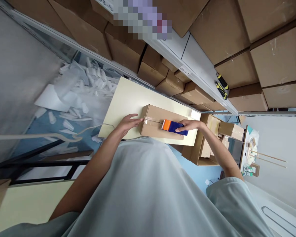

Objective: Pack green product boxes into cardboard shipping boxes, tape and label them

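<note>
A closed brown cardboard box (158, 115) lies on a pale yellow table (128, 98) right in front of me. My right hand (191, 125) is closed round a blue and orange tape dispenser (174, 126) that rests on the box's top, with a strip of clear tape running left along the seam. My left hand (129, 122) lies flat with fingers stretched out, its fingertips pressing on the left end of the box.
Shelves (187, 62) stacked with brown cartons run across the back, with yellow-handled tools (222, 86) on one ledge. An open carton (207, 141) of smaller boxes stands to the right. White foam scraps (84, 85) litter the floor at left.
</note>
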A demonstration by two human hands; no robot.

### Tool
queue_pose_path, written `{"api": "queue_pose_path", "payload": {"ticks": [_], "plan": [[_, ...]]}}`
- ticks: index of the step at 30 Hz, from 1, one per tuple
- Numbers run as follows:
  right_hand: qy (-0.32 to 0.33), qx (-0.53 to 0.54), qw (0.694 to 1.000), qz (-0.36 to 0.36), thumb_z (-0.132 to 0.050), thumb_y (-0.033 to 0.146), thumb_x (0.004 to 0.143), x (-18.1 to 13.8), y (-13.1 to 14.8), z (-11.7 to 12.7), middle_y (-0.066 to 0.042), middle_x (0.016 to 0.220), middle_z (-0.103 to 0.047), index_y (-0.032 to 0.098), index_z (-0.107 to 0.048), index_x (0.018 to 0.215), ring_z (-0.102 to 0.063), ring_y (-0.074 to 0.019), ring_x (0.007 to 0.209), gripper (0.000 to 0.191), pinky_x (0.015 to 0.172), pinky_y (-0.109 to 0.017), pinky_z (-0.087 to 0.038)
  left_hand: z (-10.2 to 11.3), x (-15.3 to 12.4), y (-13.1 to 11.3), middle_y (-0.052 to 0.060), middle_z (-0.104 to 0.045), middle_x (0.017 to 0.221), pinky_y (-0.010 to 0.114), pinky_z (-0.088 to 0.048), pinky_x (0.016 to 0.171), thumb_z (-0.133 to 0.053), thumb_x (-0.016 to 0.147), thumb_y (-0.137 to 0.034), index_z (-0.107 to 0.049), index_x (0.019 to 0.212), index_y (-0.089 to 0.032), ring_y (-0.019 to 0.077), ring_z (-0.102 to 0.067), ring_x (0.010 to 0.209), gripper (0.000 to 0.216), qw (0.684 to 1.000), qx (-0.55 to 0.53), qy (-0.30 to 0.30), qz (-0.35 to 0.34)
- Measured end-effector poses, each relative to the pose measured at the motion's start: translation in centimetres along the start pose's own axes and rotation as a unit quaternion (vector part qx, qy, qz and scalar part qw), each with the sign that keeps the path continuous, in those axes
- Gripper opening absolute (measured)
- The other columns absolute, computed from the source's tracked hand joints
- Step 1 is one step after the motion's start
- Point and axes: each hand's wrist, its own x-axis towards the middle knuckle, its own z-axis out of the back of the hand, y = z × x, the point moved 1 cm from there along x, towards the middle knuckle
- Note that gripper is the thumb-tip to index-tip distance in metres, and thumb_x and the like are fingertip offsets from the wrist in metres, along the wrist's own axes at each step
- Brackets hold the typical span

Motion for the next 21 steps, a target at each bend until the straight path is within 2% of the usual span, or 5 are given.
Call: {"api": "queue_pose_path", "payload": {"ticks": [5,7,11,16,21], "plan": [[-0.001,-0.004,1.0,0.007,-0.093,0.076,0.073,-0.1,0.3,-0.6,-0.002,0.075,-0.077,0.017,-0.071,0.085,-0.07,-0.0142,0.067,0.064,0.071,-0.026,-0.059,-0.1,-2.1,0.6,0.026,-0.065,0.157,0.053,-0.057,0.118,-0.086,0.08,-0.053,-0.064,0.148,-0.016,0.0384,-0.074,0.133,0.08,0.983,0.132,-0.083,-0.101],[0.005,-0.004,1.0,0.011,-0.092,0.075,0.075,-0.1,0.3,-0.7,-0.002,0.074,-0.076,0.016,-0.071,0.084,-0.069,-0.0136,0.066,0.063,0.072,-0.027,-0.059,-1.2,-3.7,1.2,0.026,-0.061,0.163,0.052,-0.053,0.123,-0.077,0.089,-0.057,-0.057,0.159,-0.015,0.0389,-0.067,0.145,0.084,0.976,0.133,-0.064,-0.158],[0.004,0.006,1.0,0.002,-0.093,0.075,0.073,0.1,0.2,-0.7,-0.001,0.073,-0.076,0.016,-0.071,0.086,-0.069,-0.0143,0.066,0.064,0.075,-0.028,-0.059,-3.7,-5.7,2.6,0.02,-0.047,0.178,0.047,-0.042,0.133,-0.081,0.083,-0.055,-0.037,0.175,-0.016,0.0391,-0.05,0.162,0.109,0.957,0.187,0.005,-0.223],[-0.007,0.031,0.999,-0.018,-0.099,0.071,0.067,0.0,0.3,-0.9,-0.002,0.075,-0.078,0.017,-0.07,0.089,-0.07,-0.0149,0.067,0.066,0.07,-0.027,-0.058,-3.5,-4.8,2.9,0.017,-0.039,0.182,0.048,-0.034,0.138,-0.067,0.092,-0.046,-0.023,0.18,-0.015,0.035,-0.039,0.169,0.104,0.946,0.203,0.092,-0.235],[0.005,0.033,0.999,-0.007,-0.1,0.07,0.068,-0.3,0.7,-1.1,-0.003,0.076,-0.079,0.016,-0.07,0.087,-0.07,-0.0145,0.067,0.065,0.071,-0.028,-0.058,-3.6,-5.9,0.9,0.024,-0.014,0.189,0.056,-0.018,0.143,-0.068,0.092,-0.038,-0.012,0.181,-0.006,0.0395,-0.015,0.176,0.11,0.891,0.317,0.05,-0.322]]}}
